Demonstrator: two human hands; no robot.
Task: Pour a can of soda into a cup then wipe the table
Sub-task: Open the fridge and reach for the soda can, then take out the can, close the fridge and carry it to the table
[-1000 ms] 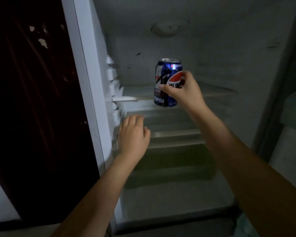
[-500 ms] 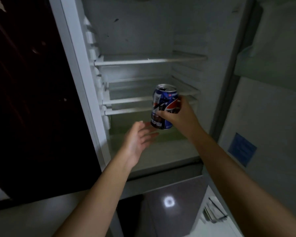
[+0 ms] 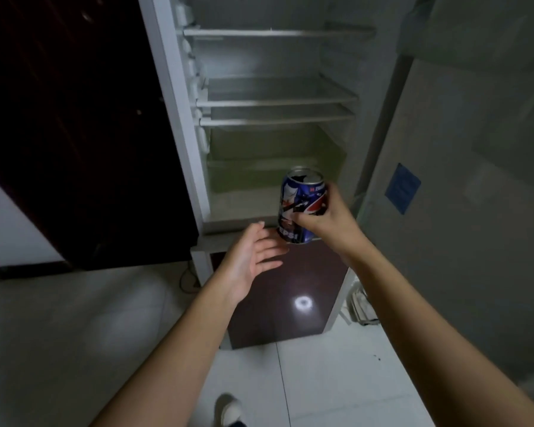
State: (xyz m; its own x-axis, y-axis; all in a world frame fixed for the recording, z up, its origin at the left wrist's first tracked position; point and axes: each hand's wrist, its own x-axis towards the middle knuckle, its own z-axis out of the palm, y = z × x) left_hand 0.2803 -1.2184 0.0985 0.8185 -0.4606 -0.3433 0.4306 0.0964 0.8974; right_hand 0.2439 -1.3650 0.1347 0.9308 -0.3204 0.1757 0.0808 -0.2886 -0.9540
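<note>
A blue Pepsi can point(image 3: 293, 200) is upright in the air in front of the open fridge, level with its lowest compartment. My right hand point(image 3: 327, 217) grips the can from the right side, fingers wrapped round its middle. My left hand point(image 3: 253, 254) is just below and left of the can, palm turned up toward it, fingers straight and loosely spread, holding nothing. Its fingertips are close to the can's base without clearly touching. No cup or table is in view.
The fridge point(image 3: 275, 97) stands open with bare shelves; its door point(image 3: 463, 180) swings out on the right. A dark lower door point(image 3: 290, 297) sits below. A dark wooden door point(image 3: 74, 118) is on the left. White tiled floor point(image 3: 336, 380) lies underfoot, with my shoe point(image 3: 228, 411).
My right hand has drawn the can off the upper shelf, down and out of the fridge. My left hand has left the shelf edge and turned palm-up under the can. My view tilted down.
</note>
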